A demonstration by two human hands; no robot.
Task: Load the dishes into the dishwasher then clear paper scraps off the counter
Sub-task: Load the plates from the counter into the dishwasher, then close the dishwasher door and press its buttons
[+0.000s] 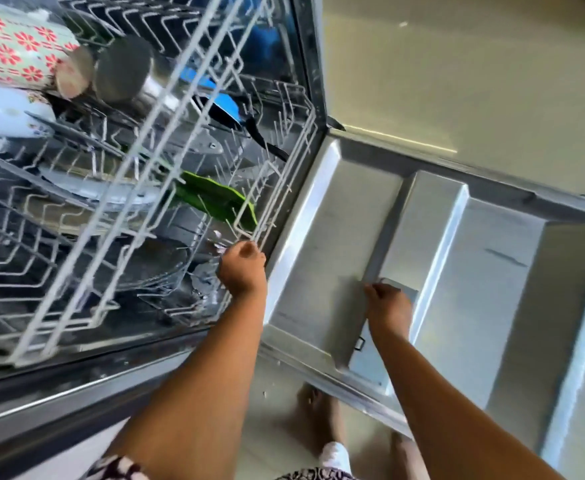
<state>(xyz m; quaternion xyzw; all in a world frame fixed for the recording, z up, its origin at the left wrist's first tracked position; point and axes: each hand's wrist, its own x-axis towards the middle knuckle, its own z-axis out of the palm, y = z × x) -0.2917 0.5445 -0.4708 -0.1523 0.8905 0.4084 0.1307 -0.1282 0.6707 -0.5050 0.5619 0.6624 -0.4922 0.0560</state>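
The left hand [243, 268] has its fingers grasping the lower rack [305, 140] that holds a green plate [215, 199], the right hand [388, 306] has its fingers pinching the dispenser lid [407, 294], and the upper rack [144, 173] carries a flowered mug [24, 46].

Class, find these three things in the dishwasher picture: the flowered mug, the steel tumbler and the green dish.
flowered mug [24, 51]: head view, on its patterned side.
steel tumbler [123, 67]: head view, on its round base.
green dish [215, 199]: head view, on its upper face.

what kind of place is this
Most likely a home kitchen: a dishwasher with its door folded down, an upper rack holding a flowered mug, and the left hand gripping the lower rack.
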